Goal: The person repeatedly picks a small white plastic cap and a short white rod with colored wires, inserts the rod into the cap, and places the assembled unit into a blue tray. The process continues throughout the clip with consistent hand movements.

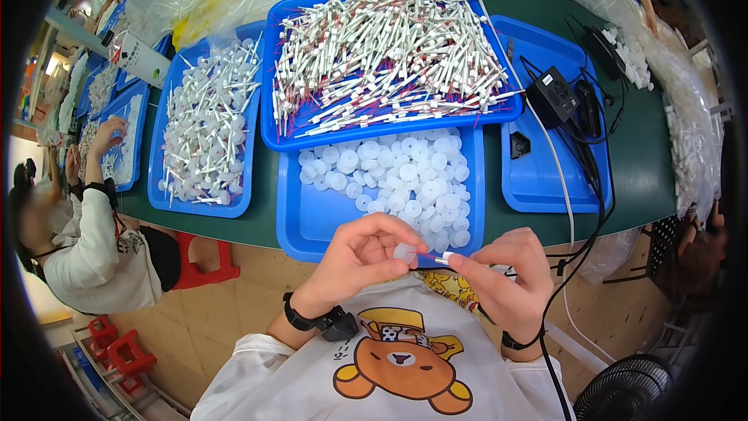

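Note:
My left hand point(360, 257) pinches a small white round cap point(404, 252) between thumb and fingers, just below the near rim of a blue tray point(312, 226) holding several more white caps. My right hand point(506, 273) holds a thin white stick with a red band point(436, 258), its tip pointing at the cap. The two hands almost meet in front of my chest. Above the cap tray, a second blue tray point(274, 125) is heaped with several of the same sticks.
A blue tray point(234, 206) at left holds sticks fitted with caps. Another blue tray point(545, 187) at right carries a black power adapter point(552, 95) and cables. Clear plastic bags point(686, 109) line the green table. A person in white point(93, 249) works at left. A fan point(623, 390) stands at lower right.

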Tool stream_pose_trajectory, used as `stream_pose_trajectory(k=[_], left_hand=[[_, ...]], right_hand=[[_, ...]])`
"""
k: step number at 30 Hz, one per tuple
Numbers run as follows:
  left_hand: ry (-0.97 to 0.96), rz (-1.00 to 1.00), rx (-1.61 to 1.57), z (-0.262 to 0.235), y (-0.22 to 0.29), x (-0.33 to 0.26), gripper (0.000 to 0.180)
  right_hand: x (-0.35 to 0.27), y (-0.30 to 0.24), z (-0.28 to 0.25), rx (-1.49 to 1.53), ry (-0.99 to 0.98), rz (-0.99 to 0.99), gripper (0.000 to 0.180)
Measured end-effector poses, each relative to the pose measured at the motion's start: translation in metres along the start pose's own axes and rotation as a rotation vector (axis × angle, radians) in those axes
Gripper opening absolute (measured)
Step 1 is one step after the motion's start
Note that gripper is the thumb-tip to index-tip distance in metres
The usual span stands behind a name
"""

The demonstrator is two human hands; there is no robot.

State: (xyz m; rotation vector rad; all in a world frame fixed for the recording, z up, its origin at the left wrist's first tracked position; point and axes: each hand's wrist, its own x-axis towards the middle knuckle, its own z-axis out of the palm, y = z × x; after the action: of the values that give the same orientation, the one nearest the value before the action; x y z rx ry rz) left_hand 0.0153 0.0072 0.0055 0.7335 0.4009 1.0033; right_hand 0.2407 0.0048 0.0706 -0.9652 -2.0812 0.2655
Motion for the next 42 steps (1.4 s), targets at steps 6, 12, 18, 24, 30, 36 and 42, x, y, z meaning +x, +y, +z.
stream_pose_trajectory(k=[6, 12, 18, 24, 30, 36, 42], left_hand=[[0.028, 0.086, 0.020, -0.002, -0.005, 0.001, 0.032], [0.049, 0.110, 0.022, -0.002, -0.008, 0.000, 0.034], [0.016, 0.158, 0.003, -0.004, -0.011, 0.001, 0.036], [0.064, 0.198, 0.154, -0.002, -0.011, 0.001, 0.038], [0.018, 0.148, 0.015, 0.001, -0.010, -0.001, 0.039], [-0.003, 0.167, 0.104, 0.007, -0.009, 0.001, 0.040], [0.061, 0.289, 0.413, 0.008, -0.007, 0.001, 0.039]], right_hand=[[-0.003, 0.000, -0.003, 0.039, -0.060, -0.050, 0.039], [-0.004, -0.003, -0.001, -0.014, -0.016, -0.081, 0.041], [-0.004, -0.002, 0.001, 0.000, -0.028, -0.092, 0.040], [-0.002, -0.001, -0.001, 0.046, -0.070, -0.064, 0.040], [-0.002, -0.001, 0.000, 0.060, -0.066, -0.072, 0.040], [-0.002, 0.001, 0.009, 0.043, -0.060, -0.104, 0.043], [0.001, -0.002, 0.009, 0.035, -0.097, -0.064, 0.030]])
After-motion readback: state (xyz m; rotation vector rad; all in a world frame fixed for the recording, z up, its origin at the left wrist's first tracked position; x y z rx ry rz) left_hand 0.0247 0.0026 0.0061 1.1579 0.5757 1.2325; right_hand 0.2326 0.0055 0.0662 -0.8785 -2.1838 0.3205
